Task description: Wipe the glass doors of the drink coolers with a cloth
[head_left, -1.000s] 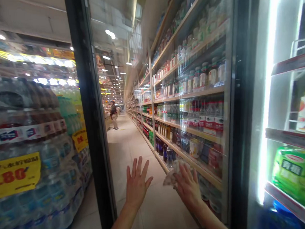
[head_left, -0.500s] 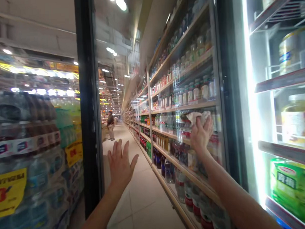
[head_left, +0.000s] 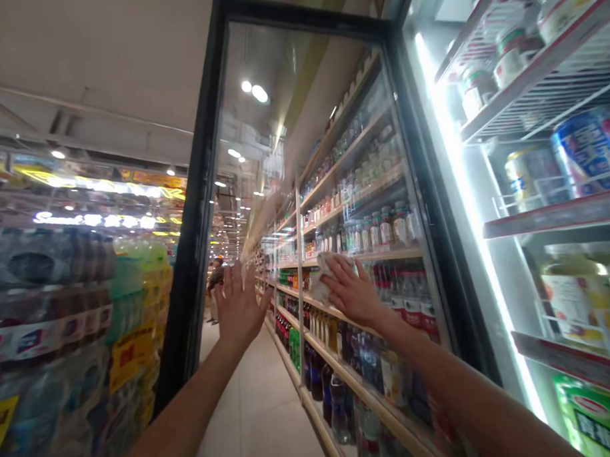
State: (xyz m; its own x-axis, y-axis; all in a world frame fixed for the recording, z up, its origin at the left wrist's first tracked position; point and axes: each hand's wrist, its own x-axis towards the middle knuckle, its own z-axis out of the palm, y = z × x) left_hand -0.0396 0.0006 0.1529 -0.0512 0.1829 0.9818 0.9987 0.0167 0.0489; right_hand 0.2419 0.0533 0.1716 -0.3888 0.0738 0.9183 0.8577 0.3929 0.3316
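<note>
A black-framed glass door [head_left: 199, 172] stands swung out in front of me, beside a lit drinks fridge. My left hand [head_left: 242, 309] is raised with spread fingers, its palm flat toward the glass and nothing in it. Further right, my right hand [head_left: 353, 292] presses a crumpled pale cloth [head_left: 320, 271] against the pane. The fingers lie over the cloth and cover much of it, leaving its upper and left edges showing. Through the glass appear shelves of bottles [head_left: 385, 226].
On the right are the fridge's wire shelves [head_left: 555, 223] with jars, cans and a green pack [head_left: 594, 415]. Stacked bottle packs [head_left: 45, 324] with yellow price signs [head_left: 132, 354] stand at left. A person [head_left: 215, 285] is far down the tiled aisle [head_left: 251, 417].
My right hand has slid the cloth leftward across the glass, toward my left hand. My left hand stays nearly in place. The view has tilted up, so the door's top edge now shows.
</note>
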